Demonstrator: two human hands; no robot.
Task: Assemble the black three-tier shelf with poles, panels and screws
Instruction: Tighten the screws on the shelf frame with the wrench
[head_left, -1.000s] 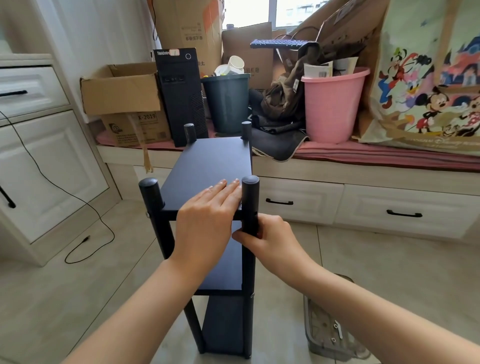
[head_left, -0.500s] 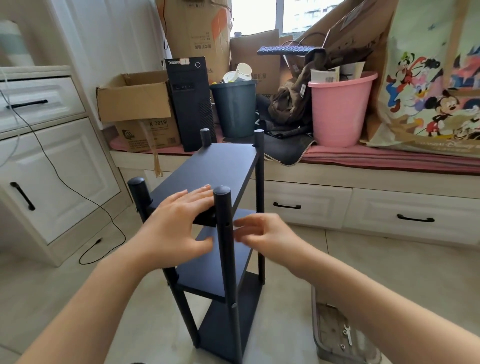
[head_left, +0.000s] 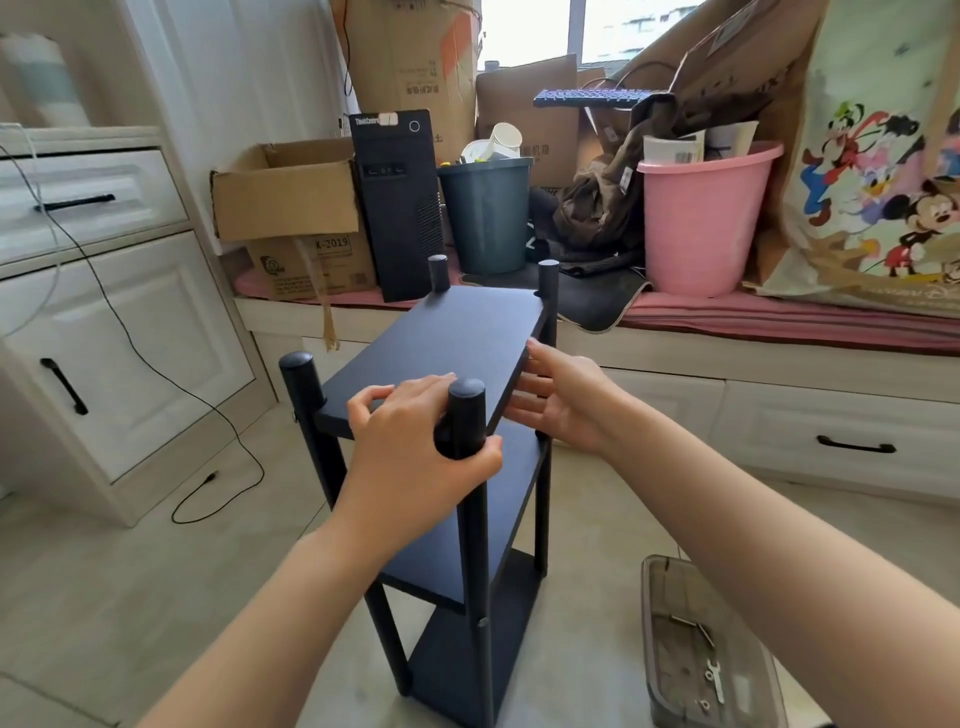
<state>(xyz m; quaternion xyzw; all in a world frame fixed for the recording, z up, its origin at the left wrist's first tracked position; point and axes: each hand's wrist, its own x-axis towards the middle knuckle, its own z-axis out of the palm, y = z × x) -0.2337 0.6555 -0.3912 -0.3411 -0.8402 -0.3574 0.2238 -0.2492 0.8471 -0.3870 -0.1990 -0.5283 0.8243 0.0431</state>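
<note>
1. The black shelf (head_left: 457, 353) stood upright on the floor tiles (head_left: 130, 597), near the window bench (head_left: 779, 364), with free floor on its left side.
2. The left hand (head_left: 415, 447) gripped the near pole (head_left: 470, 519); the right hand (head_left: 563, 402), fingers straight, touched the right edge of the top panel.
3. A tray (head_left: 706, 654) with small metal parts lay just beside.
4. Half a second before, the left hand lay on the panel and the right hovered free.

Black shelf (head_left: 457, 338); pink bucket (head_left: 701, 223); dark teal bin (head_left: 485, 218).

Both forearms are bare to the frame's near edge, no sleeves showing. The left hand (head_left: 415, 447) and right hand (head_left: 563, 402) wear no gloves, rings or watch.
</note>
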